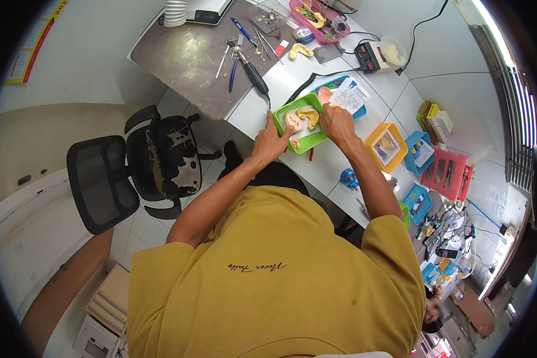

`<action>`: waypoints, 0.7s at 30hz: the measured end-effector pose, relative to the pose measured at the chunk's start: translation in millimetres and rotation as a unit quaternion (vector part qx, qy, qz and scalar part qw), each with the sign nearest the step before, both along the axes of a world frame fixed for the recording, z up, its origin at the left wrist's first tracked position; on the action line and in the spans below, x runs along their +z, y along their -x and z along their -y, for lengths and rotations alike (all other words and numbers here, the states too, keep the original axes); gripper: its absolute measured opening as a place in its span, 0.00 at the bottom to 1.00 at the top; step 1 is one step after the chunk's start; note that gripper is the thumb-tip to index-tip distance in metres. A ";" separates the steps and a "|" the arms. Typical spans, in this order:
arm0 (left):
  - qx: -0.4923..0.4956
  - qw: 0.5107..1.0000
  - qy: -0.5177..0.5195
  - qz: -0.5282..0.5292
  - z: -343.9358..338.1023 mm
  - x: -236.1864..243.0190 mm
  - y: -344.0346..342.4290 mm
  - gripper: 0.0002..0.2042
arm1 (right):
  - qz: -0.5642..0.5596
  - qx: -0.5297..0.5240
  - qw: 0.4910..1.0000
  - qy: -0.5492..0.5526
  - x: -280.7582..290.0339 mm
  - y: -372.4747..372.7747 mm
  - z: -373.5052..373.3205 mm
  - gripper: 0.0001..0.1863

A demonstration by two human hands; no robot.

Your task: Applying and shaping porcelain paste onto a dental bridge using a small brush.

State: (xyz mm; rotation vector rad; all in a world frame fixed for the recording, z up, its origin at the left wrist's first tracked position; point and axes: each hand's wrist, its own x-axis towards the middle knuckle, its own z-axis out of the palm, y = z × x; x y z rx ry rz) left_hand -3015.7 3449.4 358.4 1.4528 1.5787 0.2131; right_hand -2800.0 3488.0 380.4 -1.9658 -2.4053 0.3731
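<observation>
A tiled, white-walled workroom is seen here, and a white bench (250,107) is crowded along its length, with a handpiece (253,76) laid down by a grey board (185,59). In front of the person, a green tray (312,143) is set near the bench edge. Its near-left wall is clasped by the left hand (272,143), fingers outside, thumb over the inside by a pale, rounded cast (293,121). At the opposite side the right hand (338,123) is seen with fingers curled; whether anything is pinched there cannot be told. Between the hands, inside the tray, a yellow arch-shaped cast (308,116) is lying beside the pale one, with a small pink piece (296,142) near the corner. The tray should be found light and slightly flexible, best held by opposite walls. The casts look stiff, dry and brittle: the thick base should be gripped, and the thin arch edges spared.
</observation>
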 end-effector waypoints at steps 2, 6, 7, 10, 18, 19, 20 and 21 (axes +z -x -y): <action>-0.011 1.000 -0.009 -0.004 2.8 -4.8 0.0 0.46 | -0.005 0.004 1.000 0.001 6.3 -2.9 -0.1 0.08; -0.004 0.999 0.008 0.048 6.8 -5.7 -2.6 0.44 | -0.018 0.018 1.000 -0.005 9.0 -11.5 1.1 0.07; -0.005 0.998 0.020 0.055 6.0 -0.3 -2.3 0.43 | -0.018 0.022 1.000 -0.005 9.9 -13.5 1.0 0.07; 0.009 0.994 0.067 0.088 3.6 21.1 2.9 0.44 | -0.021 0.028 0.999 -0.011 15.9 -15.0 3.4 0.07; 0.148 0.968 -0.070 0.190 42.1 25.0 106.9 0.28 | -0.019 0.032 0.999 -0.026 40.4 -7.2 7.3 0.07; 0.180 0.959 -0.071 0.208 48.4 21.6 133.5 0.26 | -0.031 0.038 0.998 -0.032 44.1 -5.9 9.8 0.07; 0.212 0.947 -0.075 0.227 56.2 19.0 163.1 0.23 | -0.043 0.045 0.997 -0.040 52.4 -3.6 14.3 0.07; 0.261 0.937 -0.092 0.216 62.7 15.6 196.3 0.21 | -0.037 0.044 0.998 -0.038 63.7 3.9 19.2 0.06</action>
